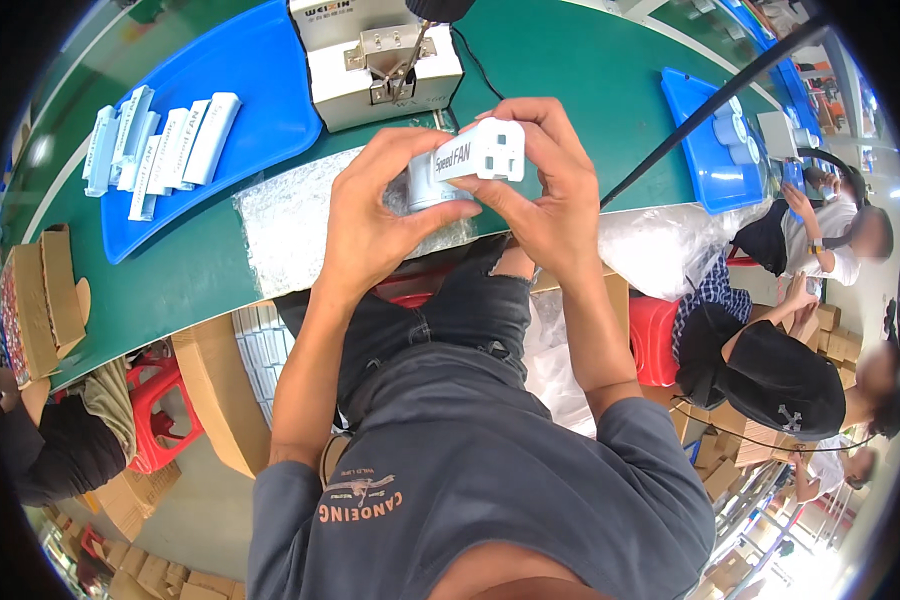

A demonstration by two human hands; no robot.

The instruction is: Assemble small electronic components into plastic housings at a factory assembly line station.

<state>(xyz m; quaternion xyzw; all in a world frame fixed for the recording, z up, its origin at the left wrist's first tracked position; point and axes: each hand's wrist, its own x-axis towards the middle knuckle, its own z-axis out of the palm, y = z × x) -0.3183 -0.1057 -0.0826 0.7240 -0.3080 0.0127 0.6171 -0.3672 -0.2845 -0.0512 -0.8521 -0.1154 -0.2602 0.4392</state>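
Note:
Close over the front edge of the bench, I hold a small white plastic housing [483,153] with dark print on its side and square cut-outs in its rounded end. A pale blue cylindrical part [425,185] sits against it, partly hidden by fingers; whether the two are joined I cannot tell. My left hand [378,205] curls its thumb and fingers round the cylindrical part. On the housing's right, the thumb and fingers of my right hand [555,185] close round its end. Under my hands lies a clear plastic bag [290,225].
A white bench machine [385,85] with a metal fixture stands beyond my hands. The left blue tray [270,110] holds several narrow pale printed pieces [165,145]; the right blue tray [710,185] holds pale round parts [735,135]. A dark rod [710,105] crosses at right. Co-workers sit on both sides.

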